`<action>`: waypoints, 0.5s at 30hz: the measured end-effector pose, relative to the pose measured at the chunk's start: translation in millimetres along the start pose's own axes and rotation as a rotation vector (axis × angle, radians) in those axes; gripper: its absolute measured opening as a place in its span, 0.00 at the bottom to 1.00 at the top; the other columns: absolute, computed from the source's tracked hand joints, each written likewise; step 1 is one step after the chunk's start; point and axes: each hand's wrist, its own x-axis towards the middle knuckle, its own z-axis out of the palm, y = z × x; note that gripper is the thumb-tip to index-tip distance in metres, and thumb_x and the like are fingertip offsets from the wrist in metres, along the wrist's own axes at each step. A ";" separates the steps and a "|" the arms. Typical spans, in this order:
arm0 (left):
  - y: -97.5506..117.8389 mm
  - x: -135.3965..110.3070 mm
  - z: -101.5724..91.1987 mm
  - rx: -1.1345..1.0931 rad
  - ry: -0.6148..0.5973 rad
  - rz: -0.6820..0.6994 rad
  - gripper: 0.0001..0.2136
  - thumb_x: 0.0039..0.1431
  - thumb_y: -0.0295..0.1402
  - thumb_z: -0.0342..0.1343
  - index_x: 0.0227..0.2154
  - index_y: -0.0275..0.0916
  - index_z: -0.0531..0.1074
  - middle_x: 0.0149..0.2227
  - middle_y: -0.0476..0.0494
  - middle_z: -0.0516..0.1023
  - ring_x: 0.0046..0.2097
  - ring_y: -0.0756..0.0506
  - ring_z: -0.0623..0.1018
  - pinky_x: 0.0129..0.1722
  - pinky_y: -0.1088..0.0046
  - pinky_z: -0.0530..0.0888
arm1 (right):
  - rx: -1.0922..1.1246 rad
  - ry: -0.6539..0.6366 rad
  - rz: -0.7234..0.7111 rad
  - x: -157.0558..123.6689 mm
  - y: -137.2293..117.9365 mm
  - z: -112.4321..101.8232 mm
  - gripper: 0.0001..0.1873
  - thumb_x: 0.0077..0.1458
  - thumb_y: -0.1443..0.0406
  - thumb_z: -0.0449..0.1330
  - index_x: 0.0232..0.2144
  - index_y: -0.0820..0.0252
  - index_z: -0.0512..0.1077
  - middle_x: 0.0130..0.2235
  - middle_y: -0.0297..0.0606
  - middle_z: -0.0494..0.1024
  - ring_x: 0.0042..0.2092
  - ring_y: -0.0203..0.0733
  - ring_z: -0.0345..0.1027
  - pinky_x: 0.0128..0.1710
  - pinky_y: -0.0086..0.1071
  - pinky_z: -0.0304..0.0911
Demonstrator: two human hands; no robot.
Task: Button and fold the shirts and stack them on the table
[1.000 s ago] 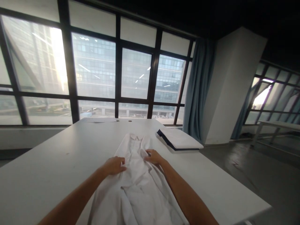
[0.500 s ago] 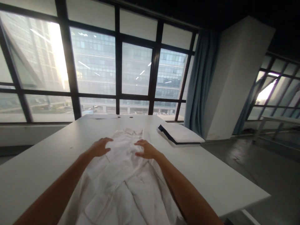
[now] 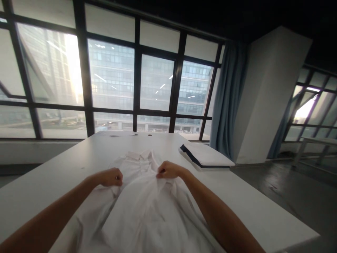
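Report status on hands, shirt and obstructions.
Left hand, right hand: both closed on white collared shirt. Shirt wrinkled, collar toward windows. Folded white-and-navy cloth right of it, touching neither hand.

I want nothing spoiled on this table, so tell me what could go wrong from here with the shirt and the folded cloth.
The white shirt is rumpled, so a pull by the left hand or right hand might deepen its creases.

The folded cloth lies at the right edge of the table; a wide sweep of the right hand could knock it off.
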 end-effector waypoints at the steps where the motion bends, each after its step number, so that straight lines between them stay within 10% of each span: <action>1: -0.9 -2.2 -2.7 -0.010 0.009 -0.027 0.12 0.49 0.41 0.55 0.27 0.38 0.77 0.29 0.47 0.80 0.33 0.46 0.75 0.35 0.73 0.70 | -0.015 0.012 0.033 -0.7 1.7 -5.4 0.14 0.54 0.60 0.60 0.31 0.66 0.79 0.26 0.32 0.73 0.29 0.33 0.64 0.29 0.24 0.56; 6: 30.3 7.5 17.3 -0.080 0.059 0.031 0.26 0.41 0.46 0.63 0.44 0.39 0.74 0.43 0.44 0.77 0.41 0.43 0.75 0.38 0.73 0.70 | -0.084 -0.194 0.069 11.6 -13.4 11.7 0.40 0.37 0.53 0.71 0.54 0.57 0.71 0.44 0.40 0.77 0.39 0.40 0.70 0.37 0.27 0.62; 10: 50.1 23.0 29.2 -0.163 -0.065 0.137 0.15 0.44 0.45 0.62 0.27 0.37 0.72 0.25 0.52 0.71 0.29 0.49 0.68 0.28 0.76 0.63 | -0.137 -0.305 0.008 27.8 -34.1 28.8 0.25 0.42 0.52 0.69 0.42 0.59 0.78 0.38 0.38 0.78 0.37 0.41 0.70 0.35 0.28 0.62; 15: 14.9 3.6 -22.6 -0.392 -0.016 0.070 0.19 0.42 0.49 0.63 0.20 0.37 0.67 0.20 0.53 0.66 0.26 0.51 0.65 0.26 0.76 0.64 | 0.165 -0.210 -0.021 10.9 -5.8 -45.5 0.14 0.53 0.58 0.62 0.32 0.65 0.77 0.31 0.35 0.77 0.34 0.38 0.69 0.33 0.27 0.63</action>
